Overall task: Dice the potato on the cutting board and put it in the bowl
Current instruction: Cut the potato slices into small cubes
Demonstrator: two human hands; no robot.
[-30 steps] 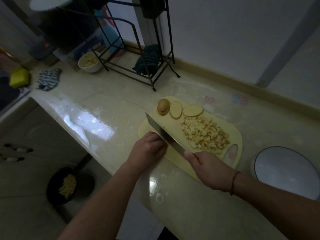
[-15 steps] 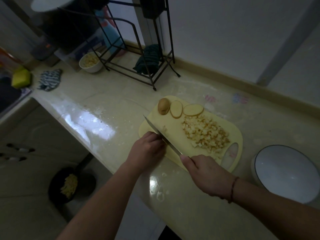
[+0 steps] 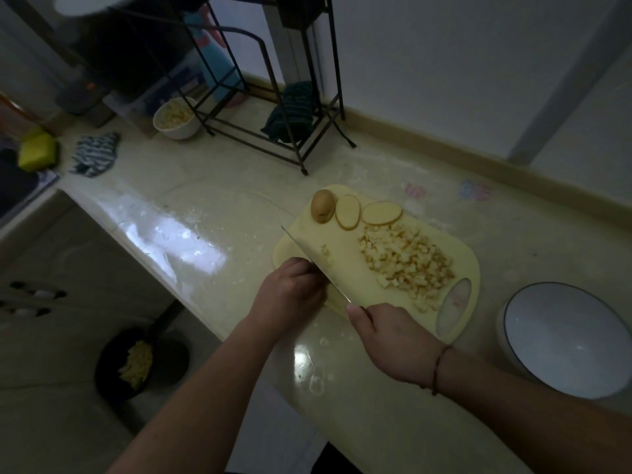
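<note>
Your countertop (image 3: 219,186) carries everything here, and the cutting board (image 3: 345,241) serves as the landmark. The pale yellow board lies flat near the counter's front edge. To the right of the board, apart from it, sits your white bowl (image 3: 564,340) with a dark rim, nothing visible inside. Behind the board, toward the wall, stands a black wire rack (image 3: 273,97) with a dark cloth (image 3: 290,114) tucked at its base. Far left of the board and further back sits a smaller bowl (image 3: 176,119) holding pale pieces, then a striped cloth (image 3: 95,153) and a yellow sponge (image 3: 37,152) further left again.

On the board's right half you have a heap of diced potato (image 3: 407,261). Along its far edge lie a potato end (image 3: 322,205) with skin on and two flat slices (image 3: 347,212) beside it.

Your right hand (image 3: 393,340), at the board's near edge, has its fingers curled round the handle of the knife (image 3: 314,261); the blade slants across the board's left part with a few dice stuck to its face. Your left hand (image 3: 290,295) sits at the board's near left corner, fingers bent against the blade's left face; whether they pinch anything there, I cannot tell.
</note>
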